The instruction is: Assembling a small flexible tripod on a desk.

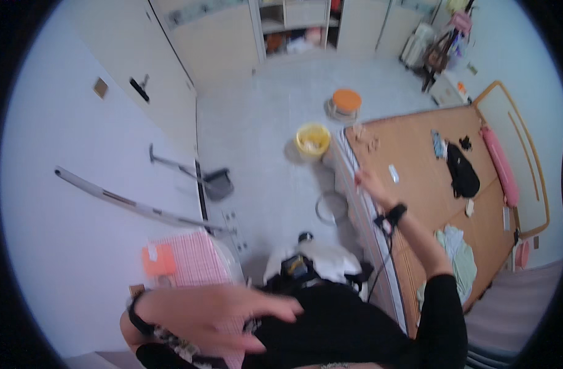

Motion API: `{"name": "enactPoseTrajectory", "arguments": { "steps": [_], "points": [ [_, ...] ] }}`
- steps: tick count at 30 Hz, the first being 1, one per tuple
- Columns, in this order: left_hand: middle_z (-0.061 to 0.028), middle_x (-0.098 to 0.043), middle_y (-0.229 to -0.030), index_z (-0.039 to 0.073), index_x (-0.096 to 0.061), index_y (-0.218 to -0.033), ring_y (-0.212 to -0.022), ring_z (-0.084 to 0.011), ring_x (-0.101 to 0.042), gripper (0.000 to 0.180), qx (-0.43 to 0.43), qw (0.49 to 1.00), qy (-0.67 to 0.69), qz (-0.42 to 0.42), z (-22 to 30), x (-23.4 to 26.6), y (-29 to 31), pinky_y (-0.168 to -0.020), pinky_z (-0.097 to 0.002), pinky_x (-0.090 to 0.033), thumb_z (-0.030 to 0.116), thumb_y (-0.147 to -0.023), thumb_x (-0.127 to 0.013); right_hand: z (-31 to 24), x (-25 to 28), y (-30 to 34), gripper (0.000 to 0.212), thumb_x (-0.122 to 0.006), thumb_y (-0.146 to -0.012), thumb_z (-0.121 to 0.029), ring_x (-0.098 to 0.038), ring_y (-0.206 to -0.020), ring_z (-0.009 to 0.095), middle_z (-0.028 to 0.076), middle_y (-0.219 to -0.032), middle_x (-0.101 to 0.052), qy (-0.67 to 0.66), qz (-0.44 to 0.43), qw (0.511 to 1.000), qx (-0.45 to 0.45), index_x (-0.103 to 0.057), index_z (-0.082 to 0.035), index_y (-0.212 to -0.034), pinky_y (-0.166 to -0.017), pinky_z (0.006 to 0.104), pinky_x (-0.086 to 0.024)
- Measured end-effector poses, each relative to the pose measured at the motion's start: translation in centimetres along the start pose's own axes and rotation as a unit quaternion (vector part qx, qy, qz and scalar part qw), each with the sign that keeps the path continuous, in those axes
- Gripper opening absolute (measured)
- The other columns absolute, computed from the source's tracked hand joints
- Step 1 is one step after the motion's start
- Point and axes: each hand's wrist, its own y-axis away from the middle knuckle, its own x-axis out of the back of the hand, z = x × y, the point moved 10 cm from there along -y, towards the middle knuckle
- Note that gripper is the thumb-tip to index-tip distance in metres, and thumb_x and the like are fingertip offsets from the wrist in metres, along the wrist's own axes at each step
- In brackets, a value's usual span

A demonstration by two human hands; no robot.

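Note:
My left hand [211, 310] is raised close in front of my body at the lower left, palm down. Its fingers are spread and slightly blurred, and nothing shows in them. Below it lies a pink checked tablecloth [192, 252] with an orange box [159, 260] on it. My right hand [371, 186] reaches out over the near side of the bed [423, 206], fingers apart and holding nothing visible. A small white flat object [393, 174] lies on the brown mat beside it. A black strap [395, 215] with a cable circles my right wrist.
On the bed lie a black bag-like item [463, 171], a pink bolster [500, 165] and a pale green cloth [458, 261]. A yellow bin [312, 140], an orange stool [346, 100] and a dark ring [332, 207] are on the floor. A grey dustpan [218, 182] stands left, by the wall.

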Motion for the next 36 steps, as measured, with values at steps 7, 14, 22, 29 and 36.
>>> {"name": "enactPoseTrajectory", "arguments": {
  "steps": [7, 14, 22, 29, 36],
  "points": [
    [-0.014, -0.064, -0.105, -0.002, -0.047, -0.126, -0.102, -0.0235, -0.059, 0.053, 0.061, 0.846, 0.038, 0.528, -12.3, 19.0, 12.8, -0.098, -0.0355, -0.04, 0.04, -0.1, -0.029, -6.1, -2.6, -14.9, 0.02, -0.05, -0.092, -0.022, -0.058, -0.062, 0.012, 0.004, -0.071, -0.059, -0.123, -0.042, 0.99, -0.054, -0.056, -0.003, -0.086, -0.052, 0.0262, -0.046],
    [-0.0079, -0.066, -0.097, 0.005, -0.05, -0.126, -0.096, -0.0191, -0.06, 0.054, 0.071, 0.636, 0.234, 0.732, -27.6, 25.1, 26.4, -0.093, -0.0353, -0.044, 0.048, -0.1, -0.031, -2.5, -4.9, -25.7, 0.024, -0.051, -0.091, -0.024, -0.055, -0.062, 0.01, 0.002, -0.071, -0.057, -0.127, -0.013, 0.984, -0.12, -0.057, -0.004, -0.08, -0.051, 0.0258, -0.045],
    [-0.0075, -0.062, -0.097, 0.004, -0.053, -0.118, -0.094, -0.0211, -0.061, 0.05, 0.04, 0.57, 0.354, 0.741, -37.6, 37.1, 22.5, -0.087, -0.0324, -0.047, 0.048, -0.098, -0.038, -0.3, -6.8, -33.4, 0.025, -0.052, -0.09, -0.026, -0.059, -0.068, 0.013, 0.003, -0.076, -0.061, -0.18, 0.037, 0.959, -0.214, -0.062, -0.004, -0.086, -0.056, 0.0271, -0.048],
    [-0.0044, -0.059, -0.098, 0.008, -0.055, -0.117, -0.096, -0.0195, -0.057, 0.045, 0.035, 0.542, 0.365, 0.756, -39.0, 41.9, 23.3, -0.09, -0.0347, -0.044, 0.046, -0.096, -0.044, 1.0, -9.0, -41.5, 0.021, -0.053, -0.089, -0.027, -0.058, -0.081, 0.012, 0.001, -0.085, -0.061, -0.161, 0.038, 0.949, -0.27, -0.062, -0.009, -0.09, -0.067, 0.0333, -0.05],
    [-0.0048, -0.061, -0.094, 0.007, -0.055, -0.115, -0.089, -0.0175, -0.059, 0.04, 0.053, 0.403, 0.347, 0.845, -34.6, 36.4, 28.0, -0.082, -0.031, -0.047, 0.042, -0.097, -0.046, 6.1, -8.9, -49.3, 0.018, -0.058, -0.083, -0.025, -0.062, -0.069, 0.016, 0.002, -0.076, -0.063, -0.145, 0.064, 0.95, -0.269, -0.066, -0.008, -0.08, -0.054, 0.0311, -0.052]
  ]
}}
